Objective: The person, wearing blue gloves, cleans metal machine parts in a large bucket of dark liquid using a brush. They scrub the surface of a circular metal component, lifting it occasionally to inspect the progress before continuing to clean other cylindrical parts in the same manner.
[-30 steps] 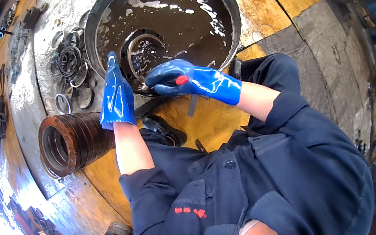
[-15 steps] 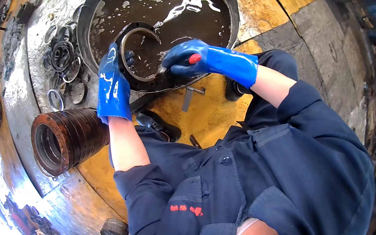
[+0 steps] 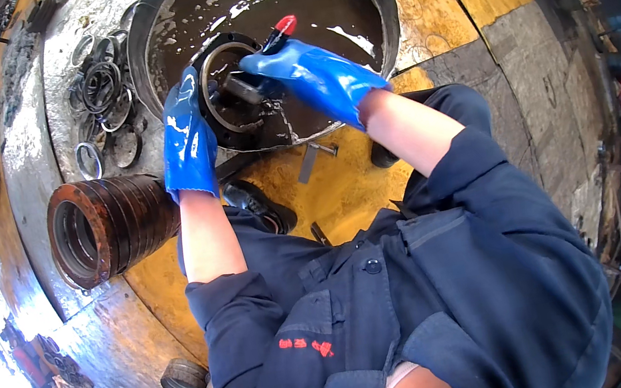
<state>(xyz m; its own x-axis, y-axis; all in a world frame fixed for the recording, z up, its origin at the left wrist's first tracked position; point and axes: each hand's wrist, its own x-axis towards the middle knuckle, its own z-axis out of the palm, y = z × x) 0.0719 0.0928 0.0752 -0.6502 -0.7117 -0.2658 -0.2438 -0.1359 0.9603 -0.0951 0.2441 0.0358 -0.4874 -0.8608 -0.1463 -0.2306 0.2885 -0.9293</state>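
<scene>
- The flanged metal ring [image 3: 223, 126] is at the upper middle of the frame, tipped up against the near side of the basin; how deep its lower edge sits you can't tell from here.
- Your left hand [image 3: 188, 136], in a blue glove, has its fingers closed on the ring's left wall, pinching it.
- Your right hand [image 3: 316, 75] has its fingers wrapped round a brush-like tool [image 3: 242, 88], head inside the ring's opening, red handle end pointing up; the fingers' undersides are hidden.
- Both gloves shine as if wet, so the ring could slide out of your left grip if a hard push catches its rim, and drop into the dark liquid [image 3: 331, 16].
- A sharp stroke might also flick liquid over the basin rim [image 3: 382, 12] towards you.
- Left of your left forearm, the stack of rusty rings [image 3: 124, 223] lies on its side and might roll if knocked.
- Writing: only red embroidery [image 3: 306, 346] on your dark jacket [image 3: 427, 314], lower middle; no label stands out on the ring.
</scene>
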